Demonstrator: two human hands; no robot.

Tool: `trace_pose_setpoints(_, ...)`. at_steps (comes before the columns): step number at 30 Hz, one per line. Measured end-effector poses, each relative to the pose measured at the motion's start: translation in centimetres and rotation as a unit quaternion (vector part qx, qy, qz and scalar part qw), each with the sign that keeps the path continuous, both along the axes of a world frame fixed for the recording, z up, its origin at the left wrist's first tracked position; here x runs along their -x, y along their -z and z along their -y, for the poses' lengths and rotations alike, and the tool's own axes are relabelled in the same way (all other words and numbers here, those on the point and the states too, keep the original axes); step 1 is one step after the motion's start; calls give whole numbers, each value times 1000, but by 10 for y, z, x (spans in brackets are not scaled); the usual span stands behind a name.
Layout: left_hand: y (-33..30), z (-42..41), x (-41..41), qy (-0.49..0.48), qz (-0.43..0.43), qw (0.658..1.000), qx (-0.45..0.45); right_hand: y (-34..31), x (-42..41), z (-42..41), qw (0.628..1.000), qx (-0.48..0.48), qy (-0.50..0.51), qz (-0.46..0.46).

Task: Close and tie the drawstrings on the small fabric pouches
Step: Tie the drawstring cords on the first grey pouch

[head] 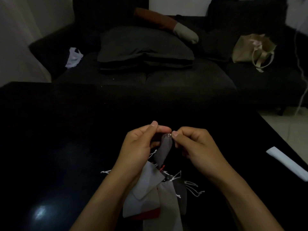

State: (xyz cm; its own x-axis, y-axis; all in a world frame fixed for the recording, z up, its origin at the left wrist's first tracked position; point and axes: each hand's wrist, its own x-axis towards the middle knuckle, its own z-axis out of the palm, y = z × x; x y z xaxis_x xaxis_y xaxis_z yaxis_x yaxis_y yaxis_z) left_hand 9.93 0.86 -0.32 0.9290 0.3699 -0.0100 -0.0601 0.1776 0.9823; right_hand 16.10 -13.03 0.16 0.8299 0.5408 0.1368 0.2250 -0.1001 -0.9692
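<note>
Head-camera footage is taken looking down over a glossy black table (66,139), above which a small dark grey pouch (164,147) is held upright between two bare hands. The top of the pouch is pinched by the left hand (141,144), whose thumb and forefinger are closed over the gathered mouth from the left while the other fingers are curled behind the fabric. The same spot is met from the other side by the right hand (195,144), with thumb and forefinger pressed together at the pouch's tip and the remaining fingers folded into the palm; whether a drawstring is caught in that pinch cannot be told, as the tip is too small and dim. A white cord end (154,152) is seen hanging beside the pouch, just below the left hand. Beneath the wrists, a loose pile of pouches (155,197) in pale grey, dark grey and red is spread on the table, with white drawstrings (193,187) trailing out to the right. A white folded strip (288,164) is laid near the table's right edge. Beyond the table, a dark sofa (183,77) is seen, on which dark cushions (145,47), a beige tote bag (251,49) and a white plastic bag (74,57) are placed.
</note>
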Motion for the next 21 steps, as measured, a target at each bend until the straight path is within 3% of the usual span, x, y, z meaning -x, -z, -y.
trace_pose_setpoints(6,-4,-6,4,6,23,999,-28,2,0,1,997,15,40,66)
trace_pose_setpoints(8,-4,-10,6,5,25,996,-85,2,-2,3,995,21,44,89)
trace_pose_setpoints(14,6,-13,7,24,-10,983,-180,2,0,4,997,26,-11,70)
trace_pose_setpoints(21,13,-12,6,15,14,956,-292,3,3,5,995,67,-30,63)
